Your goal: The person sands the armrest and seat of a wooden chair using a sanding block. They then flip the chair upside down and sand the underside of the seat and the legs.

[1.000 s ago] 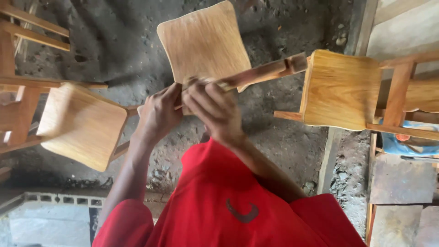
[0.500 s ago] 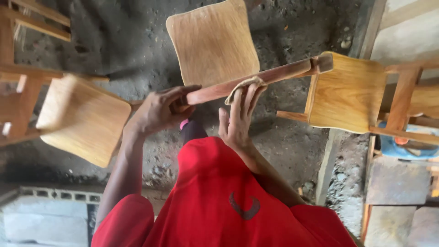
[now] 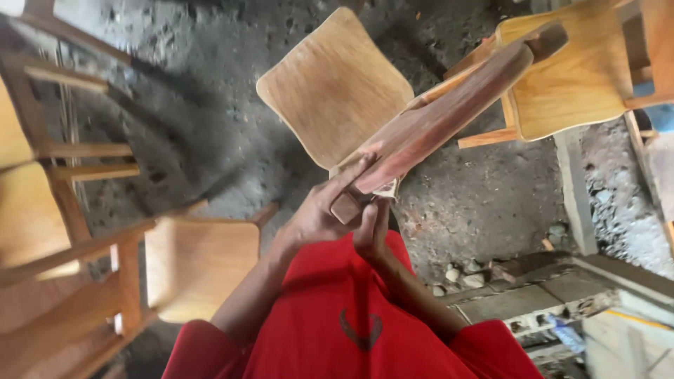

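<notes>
Rough grey concrete floor (image 3: pixel 210 140), dusty and pitted, fills the background; rubble and small stones lie along its right edge beside a low concrete ledge (image 3: pixel 562 295).

Left hand (image 3: pixel 319 214): fingers wrapped around the near, squared end of a long wooden chair part (image 3: pixel 442 119), index finger stretched up along its underside. Closed firmly on the wood. Right hand (image 3: pixel 371 231): just beside the left, touching it, fingers held together and pressed up against the same end of the wood from below; a pale scrap, perhaps sandpaper (image 3: pixel 387 188), shows between fingertips and wood, too small to be sure. Whether this hand fully grips the piece cannot be told.

Chair part: reddish-brown on its broad face, paler at the cut end, slanting from the hands up towards the top right corner, held in the air above the floor.

Behind it, a loose curved plywood seat panel (image 3: pixel 333 88) lies on the floor near the top centre. Top right: an unfinished wooden chair (image 3: pixel 576 84), its far end overlapped by the tip of the held piece. Left edge: more bare wooden chair frames (image 3: pixel 63 210) and a seat (image 3: pixel 200 263). Bottom: red shirt (image 3: pixel 351 330) of the person.
</notes>
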